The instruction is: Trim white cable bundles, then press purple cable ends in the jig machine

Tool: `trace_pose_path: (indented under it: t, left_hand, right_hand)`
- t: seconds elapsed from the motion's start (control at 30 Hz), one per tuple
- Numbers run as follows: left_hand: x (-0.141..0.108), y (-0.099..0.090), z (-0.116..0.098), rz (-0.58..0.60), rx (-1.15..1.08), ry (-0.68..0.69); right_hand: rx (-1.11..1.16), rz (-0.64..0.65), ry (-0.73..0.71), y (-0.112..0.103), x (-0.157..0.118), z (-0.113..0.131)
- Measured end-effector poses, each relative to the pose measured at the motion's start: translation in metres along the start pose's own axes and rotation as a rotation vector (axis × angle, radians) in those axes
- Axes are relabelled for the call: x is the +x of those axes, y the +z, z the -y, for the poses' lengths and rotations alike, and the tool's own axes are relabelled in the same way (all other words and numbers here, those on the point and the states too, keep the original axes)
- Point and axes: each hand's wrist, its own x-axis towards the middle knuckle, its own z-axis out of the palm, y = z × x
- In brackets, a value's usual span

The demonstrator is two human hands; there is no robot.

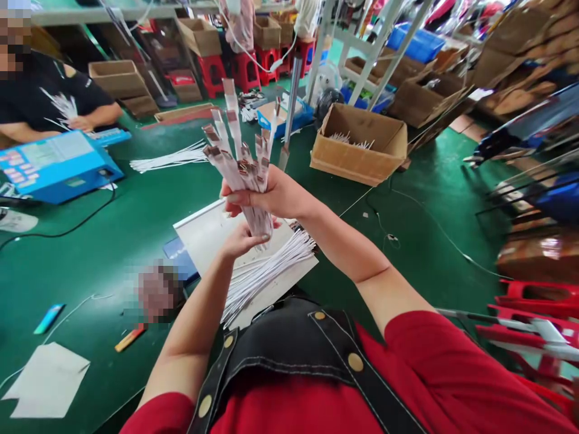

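Note:
A bundle of white strips [233, 166] with brown, copper-looking ends stands upright in front of me, its ends fanned out at the top. My right hand [278, 196] is closed round the middle of it, thumb across the front. Lower down, my left hand [244, 240] grips the base of the same bundle, with its thumb on the near side; the other fingers are mostly hidden. Beneath both hands lies a white board [199, 232]. A loose sheaf of long, thin white strips [266, 274] rests across it, close to my apron.
On the green table [149, 205] are a blue machine [67, 166], another white sheaf [169, 158], a cardboard box [357, 160] of white strips and a metal post [293, 99]. A co-worker [45, 99] at the far left holds white strips. Red stools [534, 331] stand at right.

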Motion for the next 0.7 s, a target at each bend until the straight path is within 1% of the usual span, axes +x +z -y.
trace_pose_path:
  t: [0.07, 0.1, 0.13, 0.2, 0.27, 0.33, 0.43, 0.5, 0.63, 0.7]
  left_hand:
    - [0.001, -0.002, -0.002, -0.036, -0.028, 0.059]
    - [0.001, -0.003, -0.003, -0.044, -0.018, 0.06]
    - [0.002, -0.004, -0.002, -0.045, 0.007, 0.039]
    - [0.002, -0.004, 0.003, -0.039, 0.1, -0.051]
    - [0.002, -0.003, 0.014, -0.05, 0.206, -0.154]
    - [0.0, -0.001, 0.031, -0.086, 0.256, -0.213]
    - [-0.002, 0.003, 0.055, -0.154, 0.261, -0.242]
    - [-0.003, 0.005, 0.067, -0.207, 0.249, -0.254]
    - [-0.003, 0.009, 0.084, -0.268, 0.211, -0.27]
    - [-0.003, 0.01, 0.091, -0.283, 0.188, -0.271]
  right_hand:
    - [-0.005, 0.002, -0.001, -0.002, -0.001, 0.0]
    - [-0.01, -0.004, -0.002, -0.003, -0.001, -0.001]
    - [-0.013, -0.012, -0.004, -0.004, -0.001, -0.002]
    - [-0.002, -0.022, -0.008, -0.005, 0.0, -0.007]
    - [0.033, -0.008, 0.002, -0.006, 0.002, -0.014]
    - [0.08, 0.019, 0.022, -0.006, 0.003, -0.022]
    - [0.121, 0.043, 0.053, -0.006, 0.005, -0.032]
    - [0.126, 0.042, 0.069, -0.007, 0.004, -0.035]
    - [0.087, 0.008, 0.131, -0.013, -0.001, -0.04]
    - [0.04, -0.028, 0.182, -0.017, -0.004, -0.047]
